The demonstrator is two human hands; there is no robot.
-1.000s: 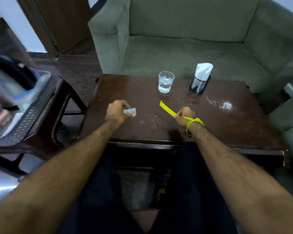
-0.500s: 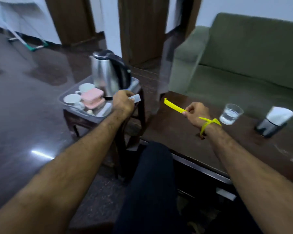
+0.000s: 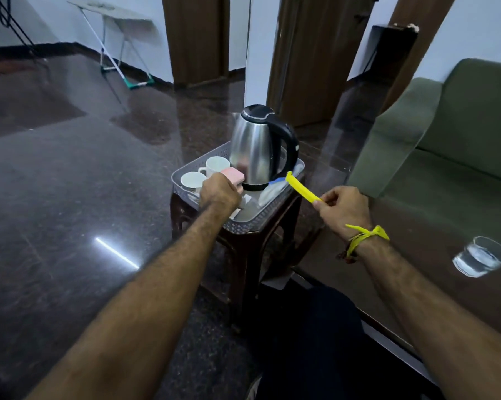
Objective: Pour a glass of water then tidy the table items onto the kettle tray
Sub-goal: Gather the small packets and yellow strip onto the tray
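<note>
Your right hand [image 3: 343, 210] pinches the yellow strip [image 3: 302, 190] at its near end; its long axis runs up-left from the grip, far tip over the tray [image 3: 255, 223] rim. Your left hand [image 3: 219, 193] is curled above the tray; its contents cannot be told. The kettle [image 3: 256, 151] stands beyond.

I have one view only, from the wearer's head, angled forward and down along both forearms. It faces the kettle tray [image 3: 186, 171] on its stool [image 3: 245, 255] at mid-distance, wide enough to catch floor, doors and sofa [image 3: 445, 157].
</note>
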